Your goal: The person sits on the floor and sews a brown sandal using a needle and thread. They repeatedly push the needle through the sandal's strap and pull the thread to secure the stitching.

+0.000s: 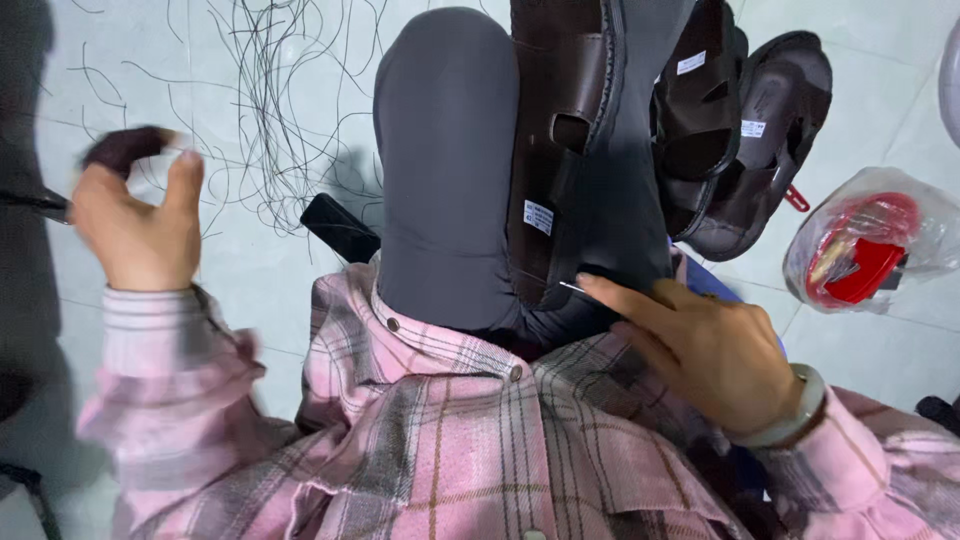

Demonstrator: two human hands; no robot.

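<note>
Dark brown leather sandal [560,130] sits between grey trouser legs [445,170], with a small white tag on it. Two more dark brown sandals [745,130] beside it on the pale grey-green tiled floor [250,260]. Shirt [450,440] is pink and grey plaid. Clear plastic bag [870,240] shows bright red inside. Black threads [270,110] scribble across the tiles.

White labels [538,217] on brown sandals [560,140]; clear bag [870,240] holding red items at right.
</note>
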